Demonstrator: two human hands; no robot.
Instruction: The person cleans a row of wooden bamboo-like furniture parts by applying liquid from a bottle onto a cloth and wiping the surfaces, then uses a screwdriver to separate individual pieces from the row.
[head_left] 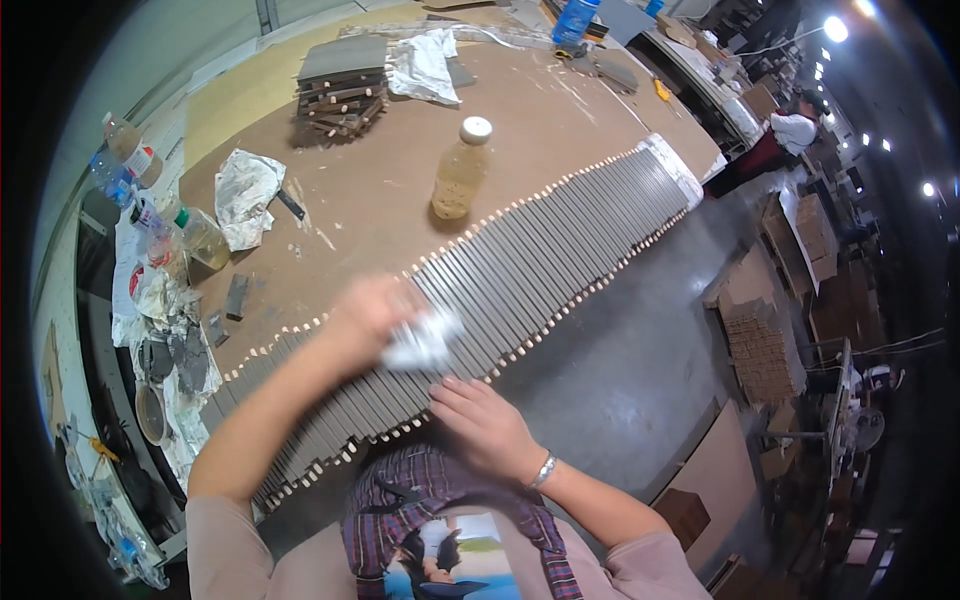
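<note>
A long row of narrow grey slats (560,235) with pale wooden peg ends along both edges lies slantwise across the brown table. My left hand (375,308), smeared by motion, is closed on a crumpled white cloth (425,340) over the middle of the row. At the row's near edge, my right hand (485,422) rests with its fingers stretched out, their tips touching the slat ends. Just beyond the row stands a capped plastic bottle (462,172) of cloudy yellowish liquid.
A stack of grey slatted pieces (342,85) and a white rag (424,66) sit at the back. Another crumpled cloth (247,198) and several bottles, one green-capped (203,238), crowd the left. Stacked boards (765,350) stand on the floor at right; a person (790,133) is farther off.
</note>
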